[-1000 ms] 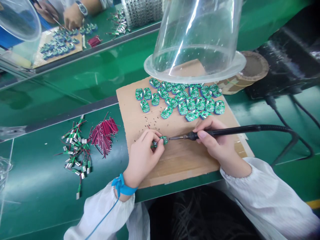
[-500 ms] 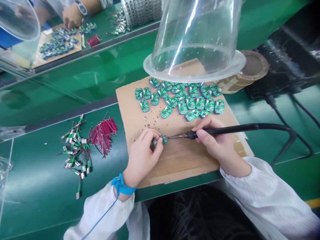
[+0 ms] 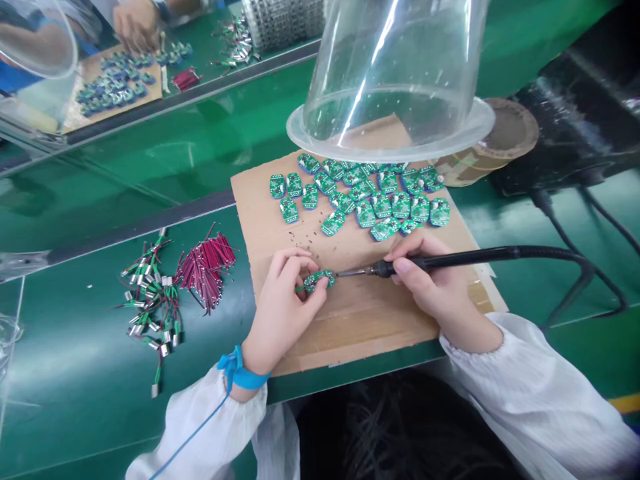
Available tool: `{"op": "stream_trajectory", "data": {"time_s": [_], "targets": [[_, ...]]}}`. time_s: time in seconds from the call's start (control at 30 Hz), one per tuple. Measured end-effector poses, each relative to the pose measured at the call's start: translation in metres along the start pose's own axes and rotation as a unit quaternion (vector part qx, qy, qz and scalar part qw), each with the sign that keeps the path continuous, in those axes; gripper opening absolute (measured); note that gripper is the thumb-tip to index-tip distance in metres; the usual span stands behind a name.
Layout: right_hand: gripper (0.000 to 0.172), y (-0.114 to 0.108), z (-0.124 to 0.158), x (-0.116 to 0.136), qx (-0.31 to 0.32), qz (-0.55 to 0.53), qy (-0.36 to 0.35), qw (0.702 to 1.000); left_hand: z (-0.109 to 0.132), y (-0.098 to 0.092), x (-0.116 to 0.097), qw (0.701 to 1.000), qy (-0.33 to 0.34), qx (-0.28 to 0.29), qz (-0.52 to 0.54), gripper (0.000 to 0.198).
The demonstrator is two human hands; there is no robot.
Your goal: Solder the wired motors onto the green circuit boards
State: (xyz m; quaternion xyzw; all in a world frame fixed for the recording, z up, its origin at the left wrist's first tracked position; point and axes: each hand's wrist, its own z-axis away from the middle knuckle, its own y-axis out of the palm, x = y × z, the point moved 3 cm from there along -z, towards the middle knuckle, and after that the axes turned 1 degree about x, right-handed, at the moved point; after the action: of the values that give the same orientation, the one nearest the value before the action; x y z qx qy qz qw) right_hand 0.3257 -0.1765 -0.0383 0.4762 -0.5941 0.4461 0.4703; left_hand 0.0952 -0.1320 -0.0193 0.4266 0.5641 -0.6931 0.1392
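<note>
My left hand, with a blue wrist strap, pinches a small green circuit board between thumb and fingers, low over the cardboard sheet. The fingers cover part of the board. In my right hand is a black soldering iron, held like a pen. Its metal tip points left and meets the board's right edge; whether it touches cannot be made out. Several more green circuit boards lie beyond both hands on the cardboard.
Left of the cardboard lie a pile of red wires and small metal parts with green wires. A clear plastic funnel hangs above the boards. A round container stands at right. Behind the divider, another person's hand is over more boards.
My left fingers have lifted and spread a little, so more of the circuit board shows. My right hand and the soldering iron have stayed almost still. The other person's hand shifted slightly left.
</note>
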Motion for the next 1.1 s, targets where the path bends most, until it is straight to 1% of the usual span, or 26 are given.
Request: {"op": "stream_trajectory", "data": {"time_s": [0.1, 0.27, 0.37, 0.43, 0.53, 0.6, 0.77, 0.87, 0.93, 1.03, 1.1], "targets": [[0.01, 0.0, 0.0, 0.0, 0.005, -0.006, -0.006, 1.0, 0.0, 0.0, 0.0, 1.0, 0.011, 0.009, -0.001, 0.021], [0.008, 0.0, 0.0, 0.001, 0.005, -0.01, -0.008, 1.0, 0.0, -0.001, -0.002, 0.999, 0.032, 0.023, 0.0, 0.006], [0.008, 0.001, 0.001, 0.001, 0.001, -0.005, -0.011, 1.0, 0.0, -0.002, -0.001, 0.999, 0.03, 0.03, 0.011, 0.002], [0.008, 0.0, 0.001, 0.001, -0.025, -0.016, -0.017, 0.999, -0.001, -0.002, -0.001, 0.999, 0.025, 0.029, 0.017, 0.002], [0.01, -0.002, 0.0, -0.001, -0.098, -0.077, -0.026, 0.992, -0.001, -0.003, 0.0, 0.999, 0.021, 0.032, 0.023, 0.002], [0.01, -0.004, 0.0, -0.002, -0.118, -0.11, -0.021, 0.987, -0.001, -0.003, -0.001, 0.999, 0.021, 0.04, 0.027, 0.003], [0.008, -0.003, 0.003, -0.004, -0.068, -0.096, -0.004, 0.993, -0.001, -0.004, -0.004, 0.997, 0.028, 0.071, 0.033, 0.005], [0.01, -0.003, 0.004, -0.004, -0.061, -0.094, 0.003, 0.994, -0.002, -0.006, -0.002, 0.995, 0.042, 0.087, 0.027, 0.004], [0.01, -0.003, 0.005, -0.004, -0.062, -0.096, 0.001, 0.993, -0.003, -0.007, 0.002, 0.991, 0.066, 0.111, 0.024, 0.005], [0.01, -0.003, 0.005, -0.005, -0.066, -0.1, -0.002, 0.993, -0.004, -0.008, 0.005, 0.979, 0.125, 0.163, 0.0, 0.006], [0.01, -0.003, 0.005, -0.006, -0.065, -0.1, -0.001, 0.993, -0.005, -0.008, 0.007, 0.973, 0.147, 0.177, -0.024, 0.006]]}}
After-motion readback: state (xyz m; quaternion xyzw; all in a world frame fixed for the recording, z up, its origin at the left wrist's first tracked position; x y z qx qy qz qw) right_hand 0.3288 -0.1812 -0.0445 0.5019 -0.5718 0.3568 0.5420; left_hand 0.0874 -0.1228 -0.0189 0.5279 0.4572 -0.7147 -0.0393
